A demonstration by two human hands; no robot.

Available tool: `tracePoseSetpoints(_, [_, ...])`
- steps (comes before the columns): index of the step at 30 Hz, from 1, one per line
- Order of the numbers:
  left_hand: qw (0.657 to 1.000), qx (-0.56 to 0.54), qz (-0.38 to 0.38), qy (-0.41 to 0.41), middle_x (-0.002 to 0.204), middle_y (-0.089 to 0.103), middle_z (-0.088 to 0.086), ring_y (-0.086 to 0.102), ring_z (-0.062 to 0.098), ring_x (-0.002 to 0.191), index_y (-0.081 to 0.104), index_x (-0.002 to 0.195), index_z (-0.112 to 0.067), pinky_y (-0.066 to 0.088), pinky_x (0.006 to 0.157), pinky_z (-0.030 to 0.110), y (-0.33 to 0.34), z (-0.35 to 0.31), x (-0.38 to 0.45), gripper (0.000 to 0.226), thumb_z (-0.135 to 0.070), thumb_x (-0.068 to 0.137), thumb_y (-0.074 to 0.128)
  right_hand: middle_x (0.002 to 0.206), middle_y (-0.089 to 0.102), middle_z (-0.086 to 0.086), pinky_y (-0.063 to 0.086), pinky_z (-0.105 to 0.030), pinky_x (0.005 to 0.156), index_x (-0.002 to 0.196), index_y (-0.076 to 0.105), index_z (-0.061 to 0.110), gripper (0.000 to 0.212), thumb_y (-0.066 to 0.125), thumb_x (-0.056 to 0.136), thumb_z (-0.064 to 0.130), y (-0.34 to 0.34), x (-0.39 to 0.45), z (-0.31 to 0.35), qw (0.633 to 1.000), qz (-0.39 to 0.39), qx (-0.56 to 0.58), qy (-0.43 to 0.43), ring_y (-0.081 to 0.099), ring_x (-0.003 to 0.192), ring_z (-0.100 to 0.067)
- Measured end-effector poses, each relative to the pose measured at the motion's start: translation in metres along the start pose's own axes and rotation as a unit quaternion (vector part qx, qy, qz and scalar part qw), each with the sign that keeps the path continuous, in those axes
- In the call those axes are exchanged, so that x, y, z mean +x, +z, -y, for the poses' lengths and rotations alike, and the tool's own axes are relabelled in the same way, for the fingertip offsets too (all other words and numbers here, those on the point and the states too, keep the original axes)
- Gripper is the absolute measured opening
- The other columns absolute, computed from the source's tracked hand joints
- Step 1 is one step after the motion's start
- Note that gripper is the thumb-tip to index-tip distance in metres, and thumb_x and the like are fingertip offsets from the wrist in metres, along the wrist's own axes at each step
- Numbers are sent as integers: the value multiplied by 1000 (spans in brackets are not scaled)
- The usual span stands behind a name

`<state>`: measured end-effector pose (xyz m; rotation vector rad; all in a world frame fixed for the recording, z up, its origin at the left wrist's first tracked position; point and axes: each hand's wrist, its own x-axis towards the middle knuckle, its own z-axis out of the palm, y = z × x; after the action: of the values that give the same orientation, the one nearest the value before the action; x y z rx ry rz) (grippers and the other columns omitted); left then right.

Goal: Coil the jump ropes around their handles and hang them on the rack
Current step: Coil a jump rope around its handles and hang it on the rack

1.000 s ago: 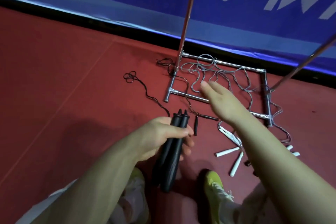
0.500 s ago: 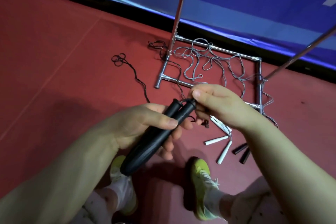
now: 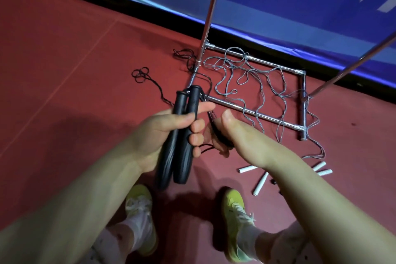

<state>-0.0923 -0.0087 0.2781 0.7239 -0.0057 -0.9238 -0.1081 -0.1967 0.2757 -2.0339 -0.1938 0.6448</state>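
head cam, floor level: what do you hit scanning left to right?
Black rope loop → black handles gripped in left hand → right hand pinching black rope → grey rope tangle inside the rack base → white handles at far right.

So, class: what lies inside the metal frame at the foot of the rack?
Inside the rack's base frame, loose grey rope lies in tangled loops on the red floor. The right hand covers the near corner, so that part cannot be seen.
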Motion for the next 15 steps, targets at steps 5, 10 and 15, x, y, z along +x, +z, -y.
tracePoseSetpoints(5, [966, 213, -149, -20, 63, 54, 2, 53, 14, 53, 60, 115, -13, 49, 50, 29, -3, -5, 0, 33, 0, 85, 58, 54, 48, 8, 39, -25, 59, 72, 58, 27, 51, 25, 95, 59, -6, -18, 25, 990, 23, -139, -4, 46, 52, -3])
tracePoseSetpoints(10, [874, 455, -111, -127, 50, 54, -1, 51, 13, 47, 53, 83, -11, 47, 54, 28, -13, 15, 3, 17, 4, 88, 57, 58, 51, 9, 35, -19, 53, 89, 64, 21, 11, 55, 93, 24, -9, -25, 35, 964, 38, -257, -54, 50, 55, -4])
tracePoseSetpoints(15, [872, 452, -11, -187, 55, 54, -1, 51, 13, 52, 63, 99, -21, 47, 55, 25, -3, 30, 4, 25, 0, 88, 58, 65, 66, -2, 46, -26, 60, 78, 62, 20, 13, 64, 88, 13, -13, -23, 31, 992, 33, -88, -81, 59, 61, -15])
